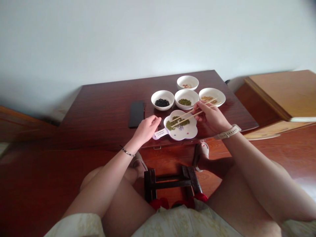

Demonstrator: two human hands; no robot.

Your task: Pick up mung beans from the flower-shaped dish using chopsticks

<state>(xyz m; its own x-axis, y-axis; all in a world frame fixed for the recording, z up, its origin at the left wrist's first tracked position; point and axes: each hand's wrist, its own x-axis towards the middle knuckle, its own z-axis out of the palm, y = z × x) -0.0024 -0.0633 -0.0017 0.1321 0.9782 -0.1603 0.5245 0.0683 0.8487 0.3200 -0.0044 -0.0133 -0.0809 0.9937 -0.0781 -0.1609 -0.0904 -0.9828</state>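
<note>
On the table (108, 105), left side: a flat black object (136, 114).
Left hand (148, 127): loosely curled just beside the plate's handle (160, 133); whether it grips anything, I cannot tell.
Left bowl (158, 96): black beans (162, 102).
Plate (181, 135): near the table's front edge, holding green beans (181, 121).
Chopsticks (187, 118): tips among those beans.
Right hand (212, 116): grasping the chopsticks.
Right bowl (217, 93): yellowish beans (207, 98).

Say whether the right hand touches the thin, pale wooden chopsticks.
Touching: the head view shows the right hand gripping the wooden chopsticks, which extend beyond it on both sides.
</note>
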